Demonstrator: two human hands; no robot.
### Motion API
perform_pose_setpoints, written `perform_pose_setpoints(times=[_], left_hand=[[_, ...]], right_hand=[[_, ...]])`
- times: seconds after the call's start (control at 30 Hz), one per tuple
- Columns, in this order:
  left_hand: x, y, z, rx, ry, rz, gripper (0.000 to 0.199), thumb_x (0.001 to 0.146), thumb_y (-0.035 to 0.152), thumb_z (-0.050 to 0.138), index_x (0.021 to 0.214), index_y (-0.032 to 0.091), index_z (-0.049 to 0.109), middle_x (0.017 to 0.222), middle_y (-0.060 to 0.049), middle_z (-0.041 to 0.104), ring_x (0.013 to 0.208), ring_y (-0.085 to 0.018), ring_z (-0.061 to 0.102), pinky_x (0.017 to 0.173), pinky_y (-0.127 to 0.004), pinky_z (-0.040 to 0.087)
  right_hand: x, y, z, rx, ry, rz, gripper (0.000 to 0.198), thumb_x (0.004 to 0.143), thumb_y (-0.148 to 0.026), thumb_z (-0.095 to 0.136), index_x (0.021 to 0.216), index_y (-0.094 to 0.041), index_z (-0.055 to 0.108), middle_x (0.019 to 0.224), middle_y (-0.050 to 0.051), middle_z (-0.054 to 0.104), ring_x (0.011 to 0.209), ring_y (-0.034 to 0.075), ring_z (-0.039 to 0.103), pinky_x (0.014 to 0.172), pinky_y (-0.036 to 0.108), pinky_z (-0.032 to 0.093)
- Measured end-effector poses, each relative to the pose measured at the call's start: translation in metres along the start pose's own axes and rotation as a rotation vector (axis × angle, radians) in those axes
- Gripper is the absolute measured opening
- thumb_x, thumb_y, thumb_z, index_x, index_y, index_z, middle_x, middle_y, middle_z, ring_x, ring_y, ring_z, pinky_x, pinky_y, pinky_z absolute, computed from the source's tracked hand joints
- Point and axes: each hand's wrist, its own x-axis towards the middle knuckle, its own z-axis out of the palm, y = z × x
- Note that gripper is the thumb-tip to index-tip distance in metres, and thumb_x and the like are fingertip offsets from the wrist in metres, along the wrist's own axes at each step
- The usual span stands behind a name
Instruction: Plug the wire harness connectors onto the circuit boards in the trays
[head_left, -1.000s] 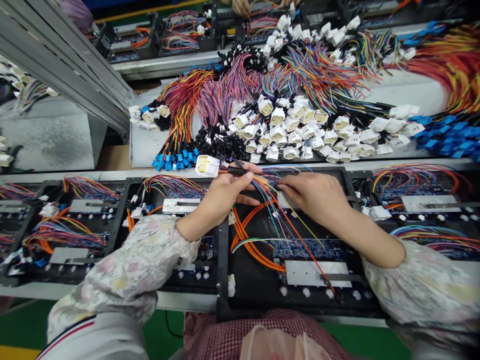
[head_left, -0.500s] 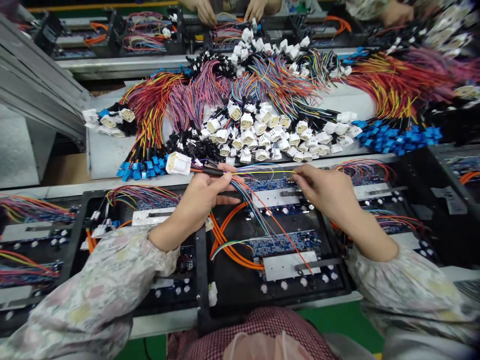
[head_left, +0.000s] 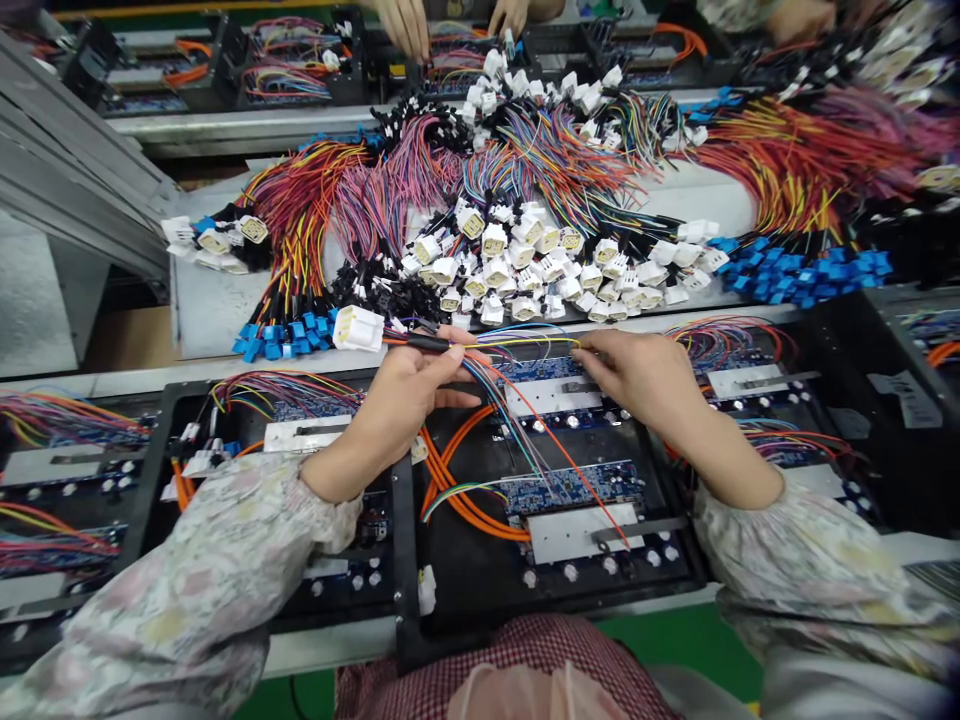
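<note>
My left hand is closed on a wire harness with a black sleeve and a white connector sticking out to the left. Loose wires fan out to the right of that hand, and an orange-red wire droops over the lower board. A yellow wire from the harness runs to my right hand, whose fingertips pinch its end. Beneath both hands lies a black case with an upper blue circuit board and a lower blue circuit board. Thick orange cables curve inside it.
Piled harnesses with white connectors and blue connectors lie on a shelf behind the case. More cases with boards stand left and right. A metal post rises at left. Across the shelf another person's hands work.
My right hand has shifted slightly left and the yellow wire it pinches has gone slacker. My left hand keeps its hold on the harness, almost unmoved.
</note>
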Motion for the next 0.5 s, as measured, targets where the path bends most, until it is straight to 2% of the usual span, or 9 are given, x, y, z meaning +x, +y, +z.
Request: perform_pose_setpoints(times=[0.2,0.33,0.43,0.5], left_hand=[[0.000,0.001,0.000,0.011,0.014,-0.020,0.015,0.089,0.026,0.065,0.100,0.018,0.058,0.092,-0.004,0.072,0.088,-0.017,0.072,0.059,-0.020,0.059],[0.001,-0.001,-0.001,0.018,0.014,0.003,0.017,0.088,0.027,0.067,0.100,0.019,0.059,0.093,-0.004,0.073,0.088,-0.017,0.072,0.060,-0.020,0.059],[0.001,-0.001,-0.001,0.015,0.024,0.007,0.015,0.089,0.024,0.064,0.102,0.019,0.060,0.092,-0.004,0.073,0.087,-0.017,0.072,0.059,-0.020,0.059],[0.001,-0.001,-0.001,0.011,0.027,0.006,0.013,0.090,0.023,0.063,0.102,0.018,0.061,0.093,-0.004,0.073,0.087,-0.017,0.072,0.059,-0.020,0.059]], right_hand=[[0.000,0.002,0.003,0.024,0.028,0.042,0.033,0.096,-0.035,0.045,0.099,-0.021,0.074,0.090,0.010,0.077,0.071,0.023,0.066,0.059,0.033,0.034],[0.003,0.004,0.006,0.056,0.014,0.014,0.031,0.094,-0.037,0.048,0.097,-0.023,0.075,0.090,0.007,0.077,0.072,0.022,0.067,0.060,0.033,0.036],[-0.001,0.002,-0.004,0.071,0.018,0.046,0.030,0.093,-0.040,0.052,0.101,-0.023,0.075,0.091,0.007,0.077,0.073,0.022,0.067,0.059,0.032,0.036],[-0.012,-0.004,-0.016,0.159,0.059,0.073,0.032,0.092,-0.044,0.054,0.105,-0.022,0.073,0.087,0.007,0.076,0.070,0.021,0.067,0.058,0.031,0.038]])
